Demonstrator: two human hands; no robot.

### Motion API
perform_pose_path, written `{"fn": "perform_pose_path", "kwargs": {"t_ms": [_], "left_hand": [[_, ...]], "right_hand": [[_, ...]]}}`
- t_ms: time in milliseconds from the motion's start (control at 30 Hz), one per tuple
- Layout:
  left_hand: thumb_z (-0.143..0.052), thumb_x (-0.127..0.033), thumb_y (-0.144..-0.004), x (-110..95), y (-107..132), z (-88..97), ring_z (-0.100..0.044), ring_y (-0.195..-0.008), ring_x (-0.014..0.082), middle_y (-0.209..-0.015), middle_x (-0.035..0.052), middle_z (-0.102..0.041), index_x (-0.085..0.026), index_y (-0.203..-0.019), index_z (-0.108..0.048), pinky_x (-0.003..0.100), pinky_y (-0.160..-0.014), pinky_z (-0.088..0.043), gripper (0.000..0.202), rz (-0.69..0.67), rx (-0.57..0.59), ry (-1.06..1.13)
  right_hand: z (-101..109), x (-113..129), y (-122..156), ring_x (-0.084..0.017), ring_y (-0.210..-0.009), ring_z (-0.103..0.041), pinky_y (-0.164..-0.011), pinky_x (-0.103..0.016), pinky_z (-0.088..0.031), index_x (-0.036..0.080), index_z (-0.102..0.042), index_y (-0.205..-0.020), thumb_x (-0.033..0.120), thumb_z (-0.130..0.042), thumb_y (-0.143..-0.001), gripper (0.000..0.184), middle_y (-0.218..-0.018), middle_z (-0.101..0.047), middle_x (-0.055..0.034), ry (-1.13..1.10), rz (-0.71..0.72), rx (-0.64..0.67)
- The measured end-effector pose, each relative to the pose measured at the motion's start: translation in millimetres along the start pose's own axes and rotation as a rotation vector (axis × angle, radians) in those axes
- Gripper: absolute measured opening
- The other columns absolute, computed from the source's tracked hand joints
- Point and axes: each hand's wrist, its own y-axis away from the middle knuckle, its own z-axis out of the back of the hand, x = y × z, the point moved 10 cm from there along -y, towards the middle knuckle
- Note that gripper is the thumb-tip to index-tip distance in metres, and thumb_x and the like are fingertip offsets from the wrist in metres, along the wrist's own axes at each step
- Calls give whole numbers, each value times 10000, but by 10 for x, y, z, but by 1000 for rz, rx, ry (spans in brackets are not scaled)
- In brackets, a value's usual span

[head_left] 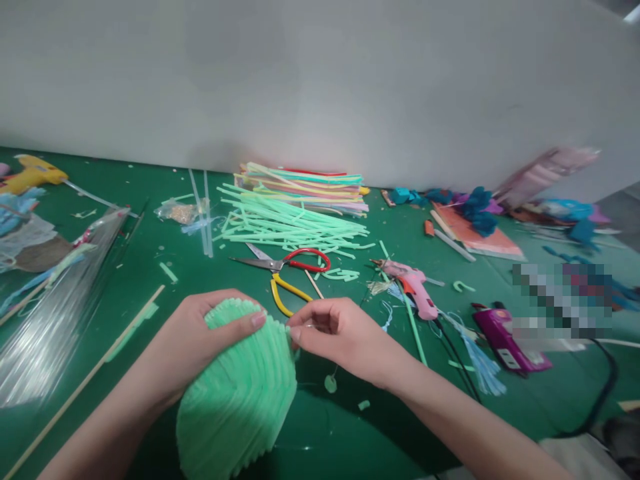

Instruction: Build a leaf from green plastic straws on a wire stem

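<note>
Green ribbed piece (240, 393), made of fuzzy stems set side by side, is held up over the near part of the green table (350, 433), between the person's two hands. From where I stand, the left hand (215, 340) has it firmly, thumb laid flat across the ribs and the other fingers mostly hidden behind. The right hand (330, 333) is at its right edge, thumb and forefinger pinched together; I can't tell whether they grip a rib or something finer. Just beyond that hand lie the scissors (277, 265), blades apart, one handle red and one yellow. Past them sits a loose heap of green stems (295, 223), with mixed-colour stems (300, 183) behind. Left of the heap, a small clear bag (167, 208) holds gold-coloured bits, too small for me to make out, with clear sticks (207, 227) beside it. Over on the left there's shiny clear wrapping (65, 327), its contents unclear to me. A pink glue gun (413, 287) rests to the right, near a purple box (510, 337).
</note>
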Motion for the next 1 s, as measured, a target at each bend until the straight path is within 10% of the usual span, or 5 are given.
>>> {"fn": "perform_pose_path", "kwargs": {"t_ms": [1000], "left_hand": [[-717,-519,-728,94,-37,-22,-675,-756,229,-817,13,-753,-253,-841,-746,288,-649,-520,290,-6,14,24]], "right_hand": [[-6,50,-111,-102,-646,-541,-611,-224,-428,153,-663,-778,216,-669,-757,67,-719,-630,-1,17,72,-39]]}}
